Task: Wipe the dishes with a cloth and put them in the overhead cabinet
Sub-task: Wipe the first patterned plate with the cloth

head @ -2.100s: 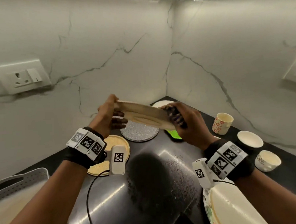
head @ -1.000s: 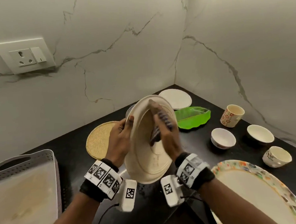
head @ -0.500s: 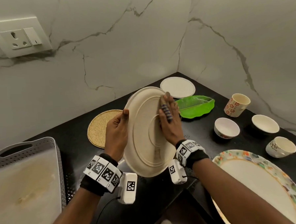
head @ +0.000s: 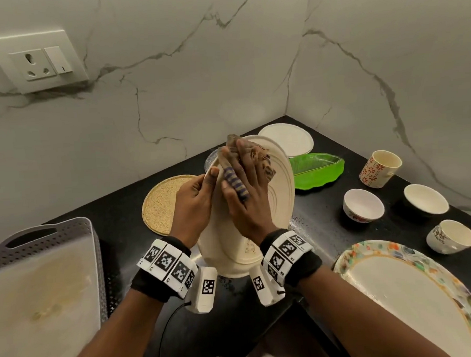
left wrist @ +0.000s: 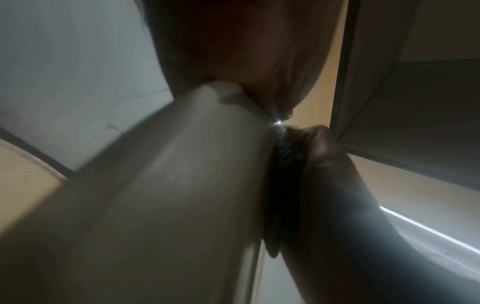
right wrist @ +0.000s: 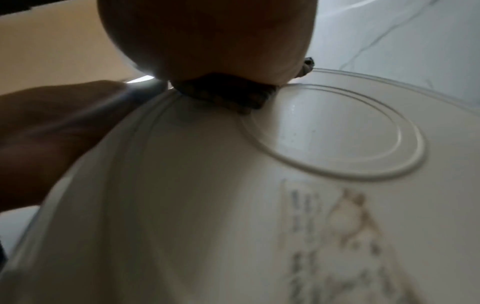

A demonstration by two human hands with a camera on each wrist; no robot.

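- we are in the wiping step: our left hand (head: 193, 205) holds the plate (head: 280, 187) up on edge above the counter (head: 127, 216), with its underside turned toward us.
- the left thumb lies over the near rim; the other fingers are hidden behind the plate, so we judge them wrapped round its back but cannot see it.
- our right hand (head: 246, 202) presses the cloth (head: 236, 181) against the upper left of the underside, close to the left thumb. the fingers lie fairly straight over the bunched cloth, which sticks out between them and above the fingertips.
- in the right wrist view the cloth (right wrist: 223, 96) sits just left of the plate's raised foot ring, and small droplets show inside that ring, so the underside does not look dry yet.
- the left wrist view is too blurred to add much; it seems to show the plate's edge with the cloth hand behind it.
- beyond the plate lie a green dish (head: 317, 170) and a white disc (head: 287, 138); right of the plate stand bowls and cups, and a big patterned plate (head: 415, 291) lies nearer us.
- next move, as we judge it: sweep the cloth across the ring and lower half, keep the left grip firm on the rim, then lift the plate to the cabinet, which is out of view.
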